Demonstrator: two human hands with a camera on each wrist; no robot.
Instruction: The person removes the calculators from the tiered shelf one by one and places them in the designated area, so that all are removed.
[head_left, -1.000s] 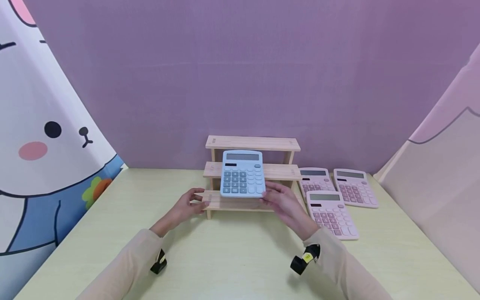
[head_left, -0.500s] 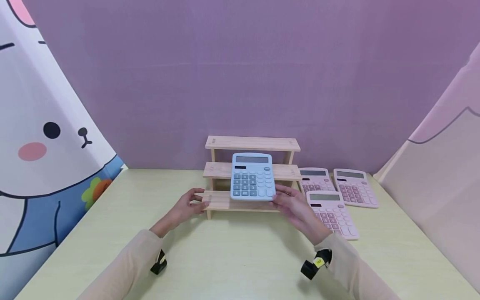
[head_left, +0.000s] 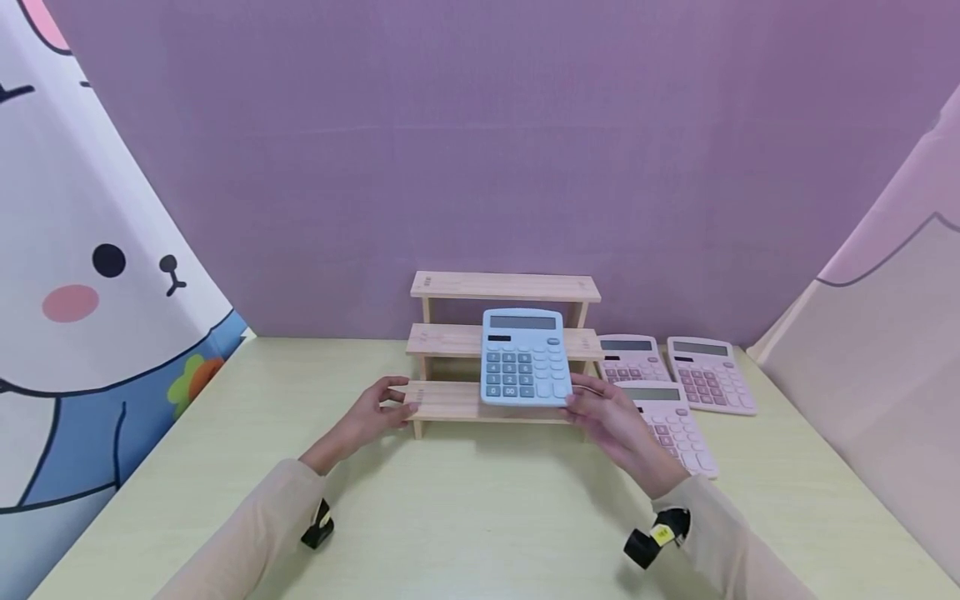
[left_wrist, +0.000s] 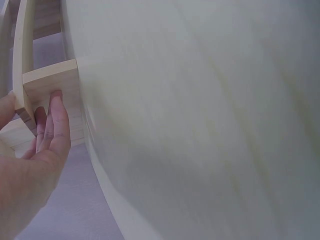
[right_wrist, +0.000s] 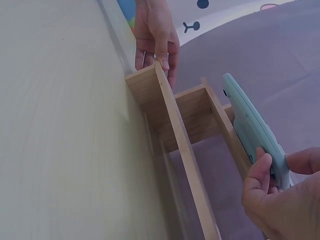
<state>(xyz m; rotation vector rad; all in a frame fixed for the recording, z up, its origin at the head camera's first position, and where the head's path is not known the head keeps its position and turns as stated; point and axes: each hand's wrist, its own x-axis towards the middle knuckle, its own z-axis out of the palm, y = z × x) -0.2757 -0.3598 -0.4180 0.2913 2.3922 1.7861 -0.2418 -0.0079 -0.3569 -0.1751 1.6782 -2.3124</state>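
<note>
A light-blue calculator [head_left: 527, 357] is tilted face-on in front of the middle and lowest steps of a three-tier wooden display stand [head_left: 506, 286]. My right hand [head_left: 618, 429] pinches its lower right corner. In the right wrist view the calculator [right_wrist: 255, 132] shows edge-on, between the thumb and curled fingers of the right hand [right_wrist: 285, 197]. My left hand [head_left: 367, 421] grips the left end of the lowest step. In the left wrist view the thumb lies on the board's outer side, and the fingers [left_wrist: 57, 125] reach under it against the stand's leg [left_wrist: 57, 82].
Several pink calculators lie to the right of the stand: one at the back [head_left: 630, 354], one farther right [head_left: 708, 375], and one in front [head_left: 682, 433] partly behind my right hand. A purple cloth [head_left: 510, 150] hangs behind the pale wooden table [head_left: 465, 517].
My right hand has moved right and slightly down with the blue calculator, along the front of the stand. The left hand and the stand have stayed in place.
</note>
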